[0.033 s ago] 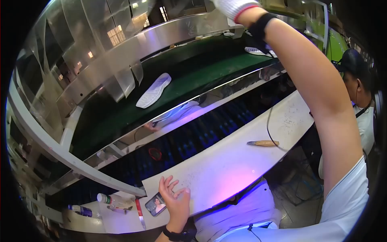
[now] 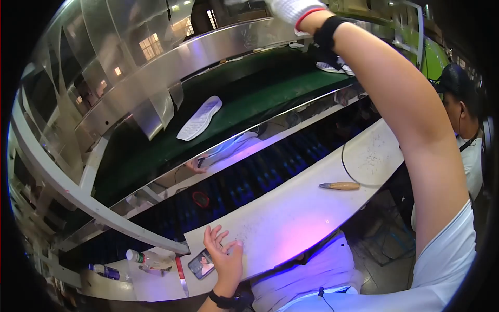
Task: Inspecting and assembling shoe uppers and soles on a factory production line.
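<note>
With twelve at the top of the view, the left hand stood just past six o'clock, bare, its fingers half curled and the thumb set apart from them. It was open, with nothing seen in its grasp. The phone lay toward seven o'clock on the white table, its right edge partly hidden by that hand; whether the two touched could not be told. The right hand, in a white glove with a red cuff, reached up between twelve and one o'clock. The upper edge cut off its fingers, so its grip could not be told.

A pale shoe sole lay on the green belt at ten o'clock, its length running from seven toward one. A second sole lay on the belt between one and two, partly behind the right arm. On the table, between three and four, a wooden-handled knife pointed its blade toward nine. A bottle lay between seven and eight. Between two and three, a co-worker wore a dark cap.
</note>
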A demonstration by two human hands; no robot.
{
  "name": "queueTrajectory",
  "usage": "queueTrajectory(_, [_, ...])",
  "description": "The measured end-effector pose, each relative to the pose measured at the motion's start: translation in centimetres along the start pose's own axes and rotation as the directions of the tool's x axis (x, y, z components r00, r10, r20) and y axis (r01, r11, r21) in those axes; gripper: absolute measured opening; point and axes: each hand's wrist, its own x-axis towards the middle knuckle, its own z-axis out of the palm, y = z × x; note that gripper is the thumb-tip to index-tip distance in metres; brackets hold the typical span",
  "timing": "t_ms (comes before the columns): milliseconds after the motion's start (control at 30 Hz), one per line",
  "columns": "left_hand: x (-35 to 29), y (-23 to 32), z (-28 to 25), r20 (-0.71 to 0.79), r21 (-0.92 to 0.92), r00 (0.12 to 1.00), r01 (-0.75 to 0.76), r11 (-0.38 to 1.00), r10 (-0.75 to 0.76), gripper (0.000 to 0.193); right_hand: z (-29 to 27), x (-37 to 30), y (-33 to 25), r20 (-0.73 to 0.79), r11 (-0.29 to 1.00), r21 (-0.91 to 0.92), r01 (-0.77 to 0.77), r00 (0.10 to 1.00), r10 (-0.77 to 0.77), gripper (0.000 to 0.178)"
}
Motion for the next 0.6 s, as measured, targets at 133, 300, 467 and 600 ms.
queueTrajectory(133, [4.2,-3.4,-1.4,-0.083,0.114,0.996,0.022,0.993,-0.012,0.095,3.8,-2.5,-10.8,0.431,0.997,0.026,-0.069,0.901,0.051,0.038])
queueTrajectory(300, [16.0,-11.6,1.0,-0.146,0.180,0.989,0.034,0.983,-0.007,0.089,9.0,-13.5,-22.7,0.217,0.800,0.595,0.082,0.942,-0.257,0.045])
queueTrajectory(467, [27.7,-22.8,-5.2,-0.518,0.384,0.826,0.455,0.803,-0.220,0.079,6.0,-11.2,-25.6,0.476,0.747,0.640,-0.180,0.856,-0.200,0.058])
queueTrajectory(600, [28.3,-28.4,-10.3,-0.364,0.067,0.715,0.659,0.749,-0.597,0.058,5.9,-11.0,-24.7,0.531,0.726,0.635,-0.265,0.832,-0.161,0.049])
